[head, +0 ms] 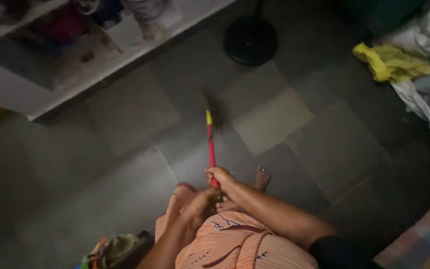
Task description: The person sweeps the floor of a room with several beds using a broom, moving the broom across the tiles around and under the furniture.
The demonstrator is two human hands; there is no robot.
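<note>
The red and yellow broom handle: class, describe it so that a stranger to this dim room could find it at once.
Start at the grey tiled floor in the middle of the room, below the round black object. From the person's right hand a thin stick, the red and yellow broom handle, runs up and away. It is the only bright, straight, narrow thing on the floor.

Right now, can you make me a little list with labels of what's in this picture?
right hand: right hand grips the red handle of the broom
left hand: left hand sits just below it, near the handle's end; grip unclear
broom: red and yellow handle, dark blurred bristles toward the floor
floor: dim grey tiled floor
foot: bare foot beside the broom
nearby: round black object, yellow cloth, white shelf
</note>
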